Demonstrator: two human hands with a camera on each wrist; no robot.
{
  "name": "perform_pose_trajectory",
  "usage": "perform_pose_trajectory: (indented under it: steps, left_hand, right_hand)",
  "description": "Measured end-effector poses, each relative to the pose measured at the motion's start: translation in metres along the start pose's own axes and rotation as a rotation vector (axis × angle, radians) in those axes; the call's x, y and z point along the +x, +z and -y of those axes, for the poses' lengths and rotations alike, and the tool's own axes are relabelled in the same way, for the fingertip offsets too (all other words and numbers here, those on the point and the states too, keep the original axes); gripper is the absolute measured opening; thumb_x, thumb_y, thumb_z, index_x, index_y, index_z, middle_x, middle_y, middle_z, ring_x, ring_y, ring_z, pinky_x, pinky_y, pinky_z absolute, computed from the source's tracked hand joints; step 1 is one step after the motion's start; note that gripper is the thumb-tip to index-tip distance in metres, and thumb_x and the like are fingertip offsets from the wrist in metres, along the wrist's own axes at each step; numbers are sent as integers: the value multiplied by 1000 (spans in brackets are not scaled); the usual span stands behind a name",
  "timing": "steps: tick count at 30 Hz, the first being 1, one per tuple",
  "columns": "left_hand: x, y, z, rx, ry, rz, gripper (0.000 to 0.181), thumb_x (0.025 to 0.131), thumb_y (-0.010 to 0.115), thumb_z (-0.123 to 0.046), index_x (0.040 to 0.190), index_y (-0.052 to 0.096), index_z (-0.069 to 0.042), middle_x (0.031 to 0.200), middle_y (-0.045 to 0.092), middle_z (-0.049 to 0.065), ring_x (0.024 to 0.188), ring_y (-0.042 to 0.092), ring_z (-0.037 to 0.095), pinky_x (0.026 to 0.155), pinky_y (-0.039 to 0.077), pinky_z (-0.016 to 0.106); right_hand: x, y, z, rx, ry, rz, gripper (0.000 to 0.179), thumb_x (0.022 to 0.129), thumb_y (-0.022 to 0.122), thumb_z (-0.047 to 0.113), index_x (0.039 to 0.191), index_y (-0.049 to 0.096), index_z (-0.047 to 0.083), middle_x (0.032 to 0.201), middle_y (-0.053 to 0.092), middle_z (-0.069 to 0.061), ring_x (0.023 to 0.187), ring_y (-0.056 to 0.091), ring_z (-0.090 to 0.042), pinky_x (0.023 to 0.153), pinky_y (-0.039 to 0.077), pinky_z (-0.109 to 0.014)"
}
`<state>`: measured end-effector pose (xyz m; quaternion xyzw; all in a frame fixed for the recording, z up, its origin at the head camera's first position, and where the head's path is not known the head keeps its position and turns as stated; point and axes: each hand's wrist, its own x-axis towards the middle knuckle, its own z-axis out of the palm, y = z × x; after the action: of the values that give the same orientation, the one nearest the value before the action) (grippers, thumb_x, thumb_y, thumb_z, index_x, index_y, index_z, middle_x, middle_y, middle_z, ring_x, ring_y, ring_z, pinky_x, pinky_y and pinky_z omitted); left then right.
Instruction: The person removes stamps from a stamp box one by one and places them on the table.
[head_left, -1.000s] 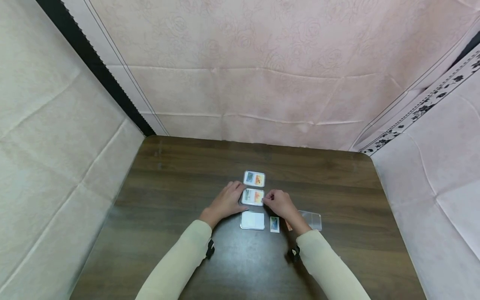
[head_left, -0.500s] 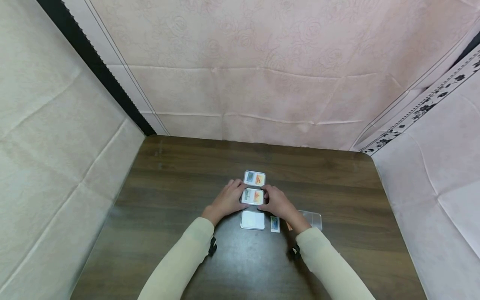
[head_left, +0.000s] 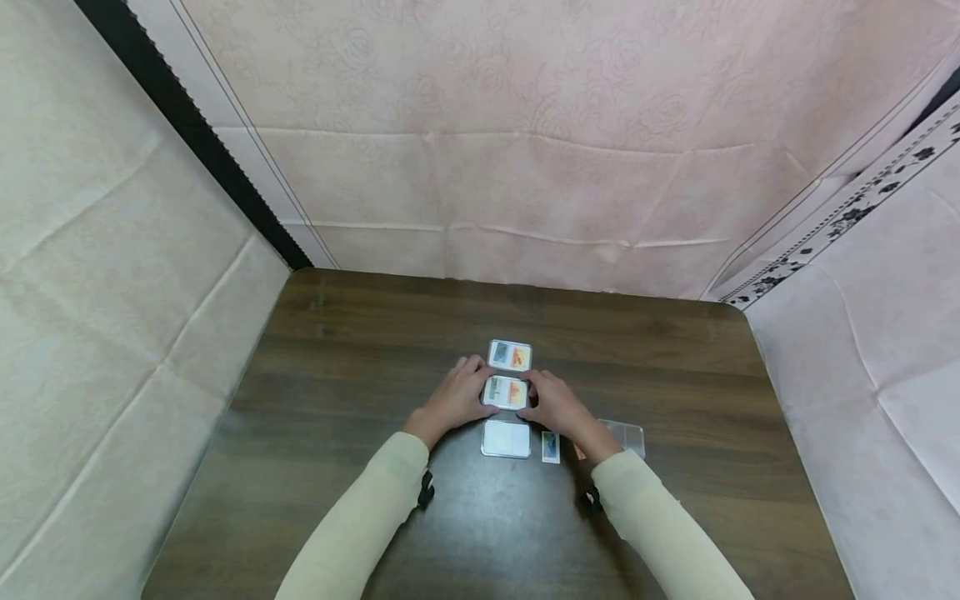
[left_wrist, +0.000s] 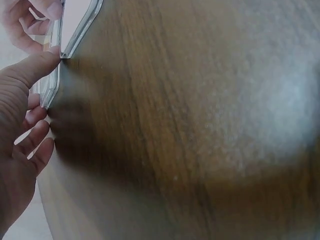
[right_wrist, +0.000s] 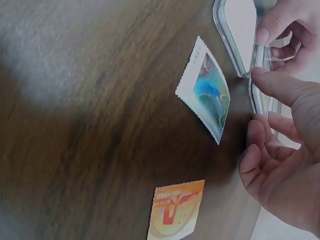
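Observation:
In the head view, a clear flat case [head_left: 506, 392] with two stamps inside lies in the middle of a column of three cases. My left hand [head_left: 452, 400] holds its left side, thumb at the near edge and fingers at the far edge. From the right, my right hand [head_left: 558, 407] grips the same case likewise, as its thumb and fingers [right_wrist: 257, 132] in the right wrist view show. Nearer me lies a case with a plain white face [head_left: 506, 439]. Beside it is a blue-green stamp [right_wrist: 212, 92], with an orange stamp [right_wrist: 176, 209] farther right.
Another case with two stamps [head_left: 509, 356] lies just beyond the held one. A clear, transparent tray-like piece [head_left: 630, 437] sits right of my right wrist, partly hidden by it. The brown wooden table [head_left: 375, 333] meets pale cloth walls [head_left: 480, 192] at back and sides.
My right hand has gone from bunched fingertips at the case's right edge to thumb and fingers spread around its near and far edges. My left hand has barely moved.

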<state>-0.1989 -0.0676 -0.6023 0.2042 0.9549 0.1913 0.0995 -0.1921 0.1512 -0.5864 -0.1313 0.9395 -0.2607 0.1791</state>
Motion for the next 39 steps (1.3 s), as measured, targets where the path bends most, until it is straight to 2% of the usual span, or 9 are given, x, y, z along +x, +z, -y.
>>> perform_pose_trajectory:
  steps: [4, 11, 17, 23, 28, 39]
  left_hand:
    - [0, -1, 0, -23, -16, 4, 69, 86, 83, -45, 143, 60, -14, 129, 52, 3, 110, 46, 19, 96, 46, 36]
    - [2, 0, 2, -13, 2, -11, 71, 84, 84, -45, 141, 60, -9, 129, 53, 5, 110, 47, 20, 97, 46, 37]
    - [3, 0, 4, -46, 6, -17, 73, 84, 85, -42, 142, 59, -7, 129, 53, 5, 111, 47, 20, 97, 47, 38]
    - [2, 3, 9, -73, -2, -14, 73, 83, 86, -42, 143, 59, -9, 131, 53, 5, 114, 47, 21, 100, 47, 39]
    - [2, 4, 12, -89, -5, -16, 73, 84, 85, -42, 143, 59, -9, 132, 53, 5, 116, 47, 21, 101, 47, 40]
    - [1, 2, 9, -150, -26, 12, 72, 84, 85, -39, 142, 58, -7, 125, 57, 7, 110, 49, 21, 94, 48, 38]
  right_hand:
    - [1, 0, -2, -6, -6, 0, 62, 87, 85, 28, 140, 58, 9, 104, 60, -4, 87, 55, -17, 78, 50, -33]
    - [1, 2, -6, 13, 0, -7, 63, 87, 85, 28, 140, 57, 9, 104, 59, -4, 88, 55, -17, 78, 51, -32]
    - [1, 1, -6, 28, 4, -10, 64, 87, 85, 26, 141, 55, 10, 104, 59, -4, 88, 55, -18, 78, 51, -32]
    - [2, 2, -7, 7, -13, -5, 72, 86, 86, 31, 146, 52, 11, 108, 59, -6, 90, 55, -18, 80, 51, -34]
    - [2, 3, -7, 2, 0, -7, 70, 85, 86, 31, 144, 54, 11, 113, 59, -7, 93, 56, -18, 83, 53, -36]
    - [2, 2, -6, 50, -5, -9, 64, 87, 85, 25, 142, 55, 10, 98, 61, -4, 84, 55, -18, 75, 49, -32]
